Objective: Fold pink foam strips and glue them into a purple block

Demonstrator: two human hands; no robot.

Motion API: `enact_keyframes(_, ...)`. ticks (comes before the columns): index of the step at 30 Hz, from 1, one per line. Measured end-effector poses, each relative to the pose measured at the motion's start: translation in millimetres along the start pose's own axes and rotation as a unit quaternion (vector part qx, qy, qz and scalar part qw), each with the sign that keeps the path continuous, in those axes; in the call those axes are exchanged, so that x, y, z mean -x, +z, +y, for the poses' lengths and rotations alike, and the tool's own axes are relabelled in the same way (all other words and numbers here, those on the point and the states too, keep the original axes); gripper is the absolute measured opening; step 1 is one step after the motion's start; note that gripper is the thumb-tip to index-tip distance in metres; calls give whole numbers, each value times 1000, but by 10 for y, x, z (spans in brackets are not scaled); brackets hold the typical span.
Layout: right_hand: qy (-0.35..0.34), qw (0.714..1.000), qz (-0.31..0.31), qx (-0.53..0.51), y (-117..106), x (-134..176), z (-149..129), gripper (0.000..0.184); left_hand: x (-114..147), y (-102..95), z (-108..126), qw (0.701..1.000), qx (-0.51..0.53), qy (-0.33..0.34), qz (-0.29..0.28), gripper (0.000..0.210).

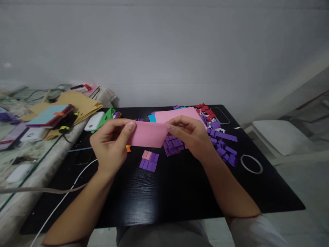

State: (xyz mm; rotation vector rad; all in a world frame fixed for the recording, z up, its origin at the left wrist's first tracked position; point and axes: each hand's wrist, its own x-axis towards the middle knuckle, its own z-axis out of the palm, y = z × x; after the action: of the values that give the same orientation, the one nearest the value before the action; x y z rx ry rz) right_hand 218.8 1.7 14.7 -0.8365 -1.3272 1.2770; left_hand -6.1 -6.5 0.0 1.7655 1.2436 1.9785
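A pink sheet of paper [147,134], seemingly folded along its top edge, is held up above the black table between both hands. My left hand [113,140] pinches its left end, thumb on the near face. At the right end, the fingers of my right hand [191,133] close on the upper corner. Below the sheet lies a small square of purple and pink paper pieces [149,161]. Behind my right hand sit a stack of purple folded pieces [174,144] and a larger pink sheet [180,115], partly hidden by the hand.
Loose purple pieces [227,152] and red scraps [205,111] spread over the right side of the black table [154,199], near a metal ring [252,164]. On the left are a white box [94,121], green pieces [108,116], a white cable [77,178] and a cluttered shelf. A white stool [280,137] stands right.
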Motion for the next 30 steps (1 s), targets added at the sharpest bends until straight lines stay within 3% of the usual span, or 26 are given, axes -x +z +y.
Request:
enact_keyframes(7, -31, 998, 45, 28, 48, -6, 46, 28, 28, 5, -61, 999, 13, -48, -22, 11)
enact_keyframes(13, 19, 1000, -10, -8, 128, 0, 73, 34, 47, 28, -101, 996, 36, -72, -36, 11)
enact_keyframes(21, 30, 998, 50, 29, 101, -34, 128, 32, 33, 25, -136, 988, 86, -116, -55, 11)
enact_keyframes(27, 77, 996, -28, -22, 104, -60, 156, 39, 5, 27, -184, 987, 88, -127, -39, 8)
enact_keyframes(30, 77, 997, -14, -17, 92, -73, 170, 34, -5, 30, -211, 987, 89, -130, -40, 7)
